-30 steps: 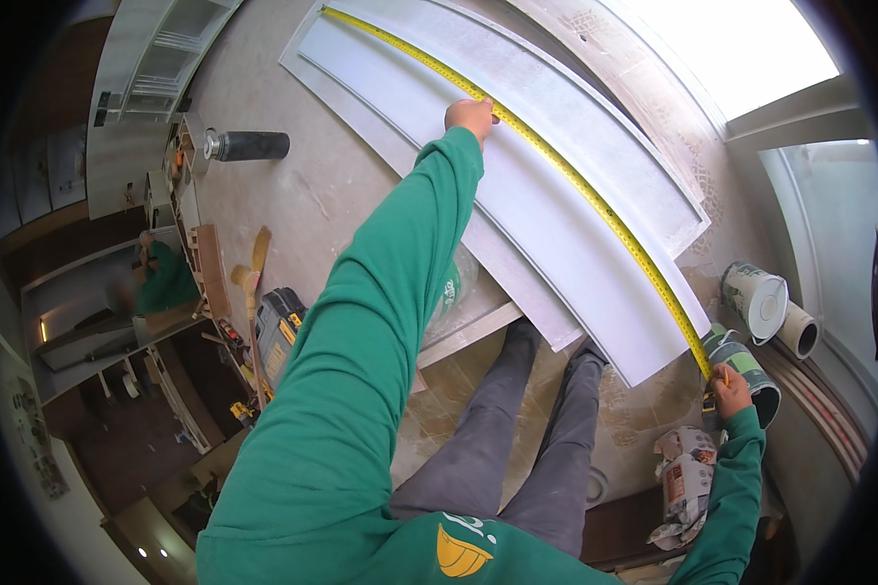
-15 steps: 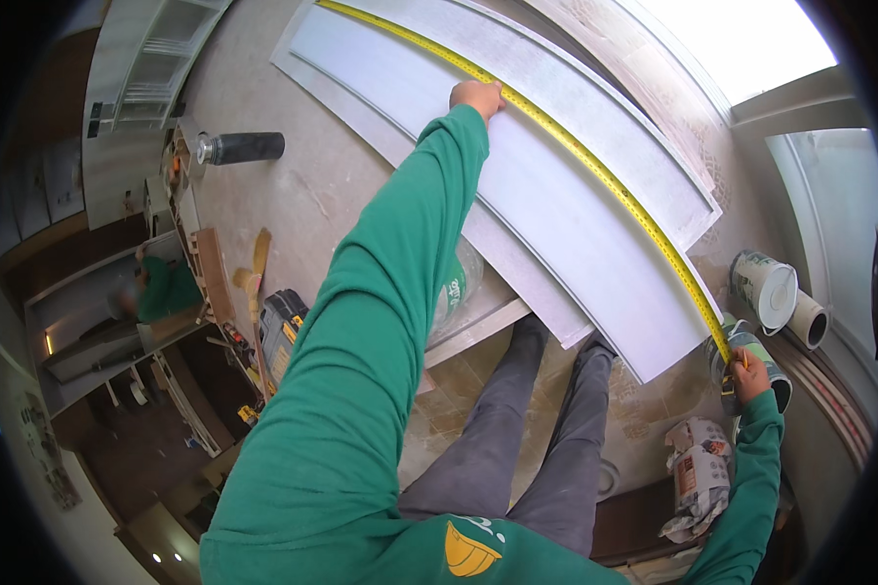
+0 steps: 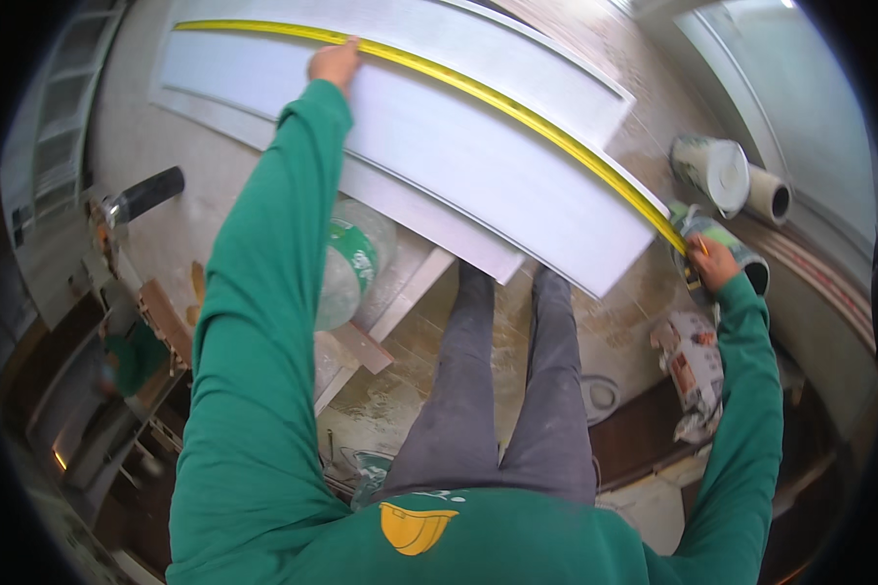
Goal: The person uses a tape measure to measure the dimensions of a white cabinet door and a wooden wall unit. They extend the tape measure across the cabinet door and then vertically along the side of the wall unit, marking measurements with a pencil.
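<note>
1. Left grip (image 3: pixel 335 64): fingers meet the long, flat yellow measuring tape (image 3: pixel 522 110); whether they pinch it cannot be told.
2. Tape: lies lengthwise over the white rectangular panel (image 3: pixel 498 175), long axis sloping from upper left to lower right.
3. Right grip (image 3: pixel 716 263): closed on the tape's lower end, just past the panel's edge; nearer that end than the other.

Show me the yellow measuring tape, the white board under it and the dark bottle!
Yellow measuring tape (image 3: pixel 502 99): head view, its stretched strip.
White board (image 3: pixel 458 151): head view, its flat top.
Dark bottle (image 3: pixel 154 193): head view, its side.
</note>
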Demonstrator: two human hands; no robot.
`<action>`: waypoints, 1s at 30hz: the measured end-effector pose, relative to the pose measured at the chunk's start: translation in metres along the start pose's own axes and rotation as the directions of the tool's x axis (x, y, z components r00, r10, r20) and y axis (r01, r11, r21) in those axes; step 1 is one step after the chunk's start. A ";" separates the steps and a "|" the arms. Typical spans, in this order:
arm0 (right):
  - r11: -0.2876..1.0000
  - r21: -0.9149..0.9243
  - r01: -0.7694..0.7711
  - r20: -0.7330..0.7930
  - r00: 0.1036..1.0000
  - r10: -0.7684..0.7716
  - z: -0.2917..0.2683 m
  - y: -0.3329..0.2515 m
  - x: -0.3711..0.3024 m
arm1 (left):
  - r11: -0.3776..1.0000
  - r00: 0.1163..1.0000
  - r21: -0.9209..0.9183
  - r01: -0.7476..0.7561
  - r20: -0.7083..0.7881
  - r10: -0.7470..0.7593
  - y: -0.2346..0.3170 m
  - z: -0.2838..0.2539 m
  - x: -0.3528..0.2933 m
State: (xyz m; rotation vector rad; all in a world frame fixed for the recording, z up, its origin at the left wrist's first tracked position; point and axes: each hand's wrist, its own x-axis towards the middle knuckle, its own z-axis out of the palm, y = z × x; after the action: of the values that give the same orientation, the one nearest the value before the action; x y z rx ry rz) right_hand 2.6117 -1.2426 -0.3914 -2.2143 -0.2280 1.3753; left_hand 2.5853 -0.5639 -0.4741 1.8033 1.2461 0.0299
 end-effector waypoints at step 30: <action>0.996 0.083 0.016 0.017 1.000 -0.017 -0.005 -0.013 0.003 | 0.355 0.555 0.493 -0.794 0.350 0.755 -0.026 0.109 -0.208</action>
State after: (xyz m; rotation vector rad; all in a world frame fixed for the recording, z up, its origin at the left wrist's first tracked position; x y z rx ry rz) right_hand 2.6188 -1.2322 -0.3850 -2.1284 -0.1912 1.3709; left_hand 2.5169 -0.7905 -0.4629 2.8254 0.1755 0.1206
